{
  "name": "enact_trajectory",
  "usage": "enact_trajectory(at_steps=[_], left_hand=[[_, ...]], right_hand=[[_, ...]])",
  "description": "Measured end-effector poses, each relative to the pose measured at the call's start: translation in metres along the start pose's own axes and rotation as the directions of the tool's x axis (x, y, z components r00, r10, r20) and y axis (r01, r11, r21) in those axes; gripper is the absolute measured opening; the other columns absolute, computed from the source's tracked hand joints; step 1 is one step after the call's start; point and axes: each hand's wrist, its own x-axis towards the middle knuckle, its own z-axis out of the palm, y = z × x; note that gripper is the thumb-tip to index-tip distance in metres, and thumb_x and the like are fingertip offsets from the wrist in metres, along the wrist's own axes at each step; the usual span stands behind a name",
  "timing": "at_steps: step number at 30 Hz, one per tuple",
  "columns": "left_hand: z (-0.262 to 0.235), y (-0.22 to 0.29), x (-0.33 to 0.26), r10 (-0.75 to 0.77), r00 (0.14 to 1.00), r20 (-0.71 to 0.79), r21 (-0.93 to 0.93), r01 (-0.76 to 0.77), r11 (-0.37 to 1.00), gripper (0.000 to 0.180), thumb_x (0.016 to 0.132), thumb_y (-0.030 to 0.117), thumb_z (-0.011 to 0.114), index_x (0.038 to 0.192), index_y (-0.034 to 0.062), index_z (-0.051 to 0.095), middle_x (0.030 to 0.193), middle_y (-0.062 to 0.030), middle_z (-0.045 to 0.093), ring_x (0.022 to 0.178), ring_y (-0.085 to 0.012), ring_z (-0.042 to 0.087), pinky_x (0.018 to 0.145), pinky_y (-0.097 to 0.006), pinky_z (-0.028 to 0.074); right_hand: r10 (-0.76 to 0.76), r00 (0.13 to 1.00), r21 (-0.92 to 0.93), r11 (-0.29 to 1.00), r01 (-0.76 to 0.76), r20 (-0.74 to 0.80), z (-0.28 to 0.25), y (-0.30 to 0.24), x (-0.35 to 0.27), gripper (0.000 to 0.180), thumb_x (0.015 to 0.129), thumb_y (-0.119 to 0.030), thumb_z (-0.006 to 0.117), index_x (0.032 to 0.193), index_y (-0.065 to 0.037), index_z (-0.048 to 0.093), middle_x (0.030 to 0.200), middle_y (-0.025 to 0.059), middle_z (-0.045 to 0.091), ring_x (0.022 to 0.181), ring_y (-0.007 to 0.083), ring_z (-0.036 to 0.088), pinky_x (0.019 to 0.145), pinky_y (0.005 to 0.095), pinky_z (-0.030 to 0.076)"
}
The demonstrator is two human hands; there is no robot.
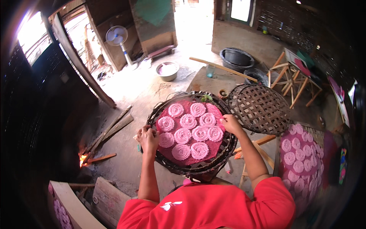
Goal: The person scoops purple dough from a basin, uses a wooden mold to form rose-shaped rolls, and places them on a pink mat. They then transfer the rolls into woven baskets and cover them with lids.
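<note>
A round, dark woven basket (227, 148) stands right in front of me. Inside it lies a magenta mesh sheet (162, 151) bearing several pink, coiled noodle-like rounds (188, 121). At the basket's left rim, my left hand (148, 138) is closed with its fingers curled; whether it grips the rim or the sheet's edge is hidden. My right hand (231, 124) pinches the right edge of the magenta sheet, beside the rim. A bit of green leaf (206, 98) shows at the basket's far edge. Just right of it leans a woven lid (259, 108).
More pink coils lie on a rack (305, 136) at right. A fire (82, 159) burns at left with long wood pieces (116, 128). Farther off are a pale basin (167, 71), dark tubs (237, 58), a fan (118, 37) and a wooden stand (294, 76).
</note>
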Motion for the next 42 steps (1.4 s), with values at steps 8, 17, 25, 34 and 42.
enact_trajectory(at_steps=[8, 17, 25, 34, 42], left_hand=[[-0.026, 0.047, 0.039, 0.152, 0.971, 0.182, -0.506, -0.04, 0.862, 0.014, 0.098, 0.013, 0.048, 0.097, -0.0002, 0.051, 0.084, -0.024, 0.055, 0.071, -0.0319, 0.053, 0.068, -0.041, 0.046], [-0.045, 0.269, 0.047, 0.634, 0.766, 0.108, -0.886, -0.215, 0.411, 0.011, 0.1, 0.014, 0.047, 0.093, 0.0044, 0.047, 0.077, 0.0004, 0.041, 0.07, -0.0075, 0.038, 0.062, -0.024, 0.037], [0.032, 0.619, -0.02, 0.856, 0.51, 0.082, -0.954, -0.21, 0.216, 0.022, 0.094, 0.024, 0.056, 0.091, 0.002, 0.054, 0.081, -0.0093, 0.059, 0.074, -0.0157, 0.056, 0.063, -0.036, 0.046], [0.04, 0.59, -0.006, 0.947, 0.263, 0.182, -0.982, 0.005, 0.187, 0.038, 0.093, 0.023, 0.062, 0.124, 0.0033, 0.05, 0.117, -0.0091, 0.058, 0.091, -0.015, 0.062, 0.074, -0.029, 0.05], [-0.035, 0.297, 0.063, 0.737, 0.633, 0.236, -0.929, -0.075, 0.362, 0.03, 0.096, 0.011, 0.056, 0.124, 0.0039, 0.05, 0.124, -0.0086, 0.057, 0.11, -0.0189, 0.059, 0.089, -0.032, 0.048]], right_hand=[[-0.159, 0.802, 0.263, 0.893, 0.366, -0.576, -0.004, -0.031, -0.034, 0.019, 0.092, -0.015, 0.057, 0.094, 0.003, 0.063, 0.083, 0.0252, 0.063, 0.081, 0.041, 0.063, 0.064, 0.0429, 0.047], [0.116, 0.533, 0.204, 0.973, 0.109, -0.838, -0.195, 0.051, -0.179, 0.018, 0.091, -0.013, 0.06, 0.099, 0.002, 0.064, 0.082, 0.0211, 0.066, 0.075, 0.0294, 0.068, 0.065, 0.0372, 0.049], [0.016, 0.2, -0.071, 0.905, -0.419, -0.98, -0.381, 0.169, -0.369, 0.027, 0.091, -0.023, 0.057, 0.086, 0.002, 0.065, 0.083, 0.0255, 0.063, 0.078, 0.0364, 0.066, 0.068, 0.0409, 0.049], [0.298, 0.156, 0.067, 0.62, -0.782, -0.942, -0.331, 0.213, -0.454, 0.021, 0.088, -0.02, 0.061, 0.084, 0.0, 0.064, 0.082, 0.0234, 0.066, 0.08, 0.0393, 0.065, 0.069, 0.0425, 0.051], [0.225, 0.934, 0.345, 0.931, -0.122, -0.276, -0.184, 0.09, -0.21, 0.021, 0.089, -0.02, 0.063, 0.095, 0.0, 0.068, 0.086, 0.0175, 0.069, 0.079, 0.0286, 0.068, 0.072, 0.0359, 0.051]])
